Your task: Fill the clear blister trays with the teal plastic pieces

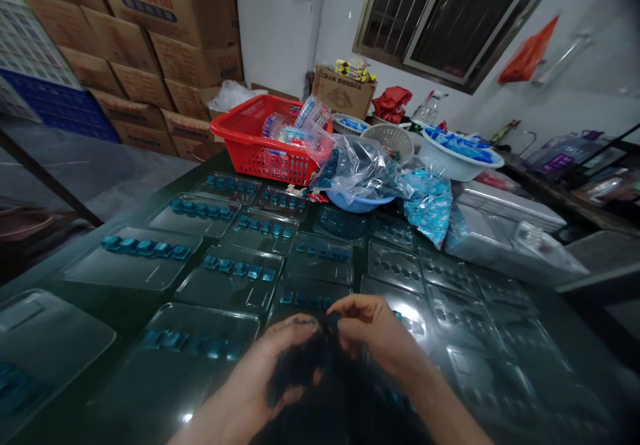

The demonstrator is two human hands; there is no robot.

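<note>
My left hand (280, 358) is low in the middle of the view, fingers curled round a dark, blurred mass that I cannot make out. Close beside it, my right hand (375, 331) has its thumb and fingers bent together in a pinch; anything between them is too dark to see. Both hands hover over rows of clear plastic trays on a dark green table. In one clear tray (227, 298) left of the hands lies a row of small teal blocks (240, 269). A nearer tray (200, 381) bears similar blocks. Just beyond my fingers, another tray (320, 268) also has a row.
At the table's far side stand a red basket (275, 158) of packaged items, a blue basin (357, 203) under clear plastic bags, and a white basin (465, 165) with blue packets. Clear moulded trays (453, 315) cover the right side. Cardboard boxes (150, 11) are stacked behind.
</note>
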